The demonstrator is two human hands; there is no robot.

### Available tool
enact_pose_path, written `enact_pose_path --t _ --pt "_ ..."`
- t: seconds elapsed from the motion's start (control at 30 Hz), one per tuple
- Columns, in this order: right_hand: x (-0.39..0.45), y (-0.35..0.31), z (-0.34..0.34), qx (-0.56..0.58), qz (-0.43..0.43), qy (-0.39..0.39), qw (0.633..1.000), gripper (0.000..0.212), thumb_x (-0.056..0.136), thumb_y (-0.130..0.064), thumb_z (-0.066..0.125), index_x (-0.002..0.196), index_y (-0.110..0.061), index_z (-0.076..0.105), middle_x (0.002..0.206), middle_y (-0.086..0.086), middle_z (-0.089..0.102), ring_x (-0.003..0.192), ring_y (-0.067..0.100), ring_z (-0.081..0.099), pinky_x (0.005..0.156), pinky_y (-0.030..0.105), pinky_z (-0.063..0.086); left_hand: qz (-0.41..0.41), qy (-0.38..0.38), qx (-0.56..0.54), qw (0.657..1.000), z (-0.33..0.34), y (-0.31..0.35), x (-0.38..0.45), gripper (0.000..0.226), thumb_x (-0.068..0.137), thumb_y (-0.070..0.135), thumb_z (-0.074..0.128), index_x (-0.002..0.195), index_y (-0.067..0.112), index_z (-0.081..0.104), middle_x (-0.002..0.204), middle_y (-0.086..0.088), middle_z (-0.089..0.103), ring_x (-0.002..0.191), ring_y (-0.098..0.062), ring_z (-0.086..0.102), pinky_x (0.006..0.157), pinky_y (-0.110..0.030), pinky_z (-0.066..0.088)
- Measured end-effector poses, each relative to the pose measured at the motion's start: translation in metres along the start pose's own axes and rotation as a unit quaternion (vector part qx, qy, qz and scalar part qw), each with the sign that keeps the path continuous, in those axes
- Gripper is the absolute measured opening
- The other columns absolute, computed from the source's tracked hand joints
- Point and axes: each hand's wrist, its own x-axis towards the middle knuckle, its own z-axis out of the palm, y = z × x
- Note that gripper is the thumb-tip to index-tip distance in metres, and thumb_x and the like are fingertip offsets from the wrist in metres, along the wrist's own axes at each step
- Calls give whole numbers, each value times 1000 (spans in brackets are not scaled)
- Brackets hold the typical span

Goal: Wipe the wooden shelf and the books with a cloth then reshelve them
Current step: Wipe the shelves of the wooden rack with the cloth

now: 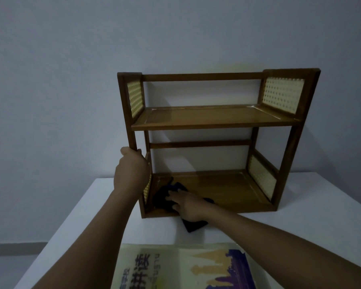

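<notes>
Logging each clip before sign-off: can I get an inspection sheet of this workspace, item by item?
Surface: white table, dimly lit.
Job's things: wooden shelf upright at the wall, both tiers without books; dark cloth on the bottom tier, one corner hanging over the front edge; book flat on the table in front.
Clutter: nothing seen.
Hands: left hand grips the shelf's left front post; right hand presses flat on the cloth.
Cables: nothing seen.
Surroundings: plain wall, floor at lower left.
</notes>
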Motion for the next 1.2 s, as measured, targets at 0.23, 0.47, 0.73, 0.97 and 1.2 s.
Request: enact_pose_path --t 0.23,0.47,0.73,0.97,1.2 --pt "-52 69 3 3 40 55 998 49 104 -15 35 152 -23 27 162 -5 10 150 19 7 119 33 16 15 -1 5 1000 0 -2 1 28 103 25 36 118 2 40 108 -20 64 88 -35 64 63 -35 45" --pt "-120 143 -11 47 164 100 980 47 106 -12 29 151 -18 22 162 0 10 149 17 11 115 20 7 6 6 13 1000 -1 1 -2 30 103 26 34 120 2 40 109 -19 63 80 -29 58 63 -35 43" --pt "-117 130 -15 117 183 220 951 35 104 -14 35 137 -13 46 131 14 56 105 21 54 83 26 43 29 -35 -3 999 -6 -4 -1 39 103 35 30 124 4 40 106 -16 62 74 -21 58 65 -35 48" --pt "-145 88 -55 711 253 289 589 43 102 -22 44 144 -18 40 138 20 50 112 38 55 88 49 49 78 -126 115 982 -87 -39 -32 45 102 33 38 120 -4 55 120 -23 61 106 -34 59 79 -34 42" --pt "-240 -15 -77 725 124 281 617 38 101 -20 47 138 -24 48 113 11 61 100 30 59 82 45 50 -36 -192 171 966 -188 -114 -138 56 102 44 29 87 0 60 100 -21 68 81 -28 62 79 -33 51"
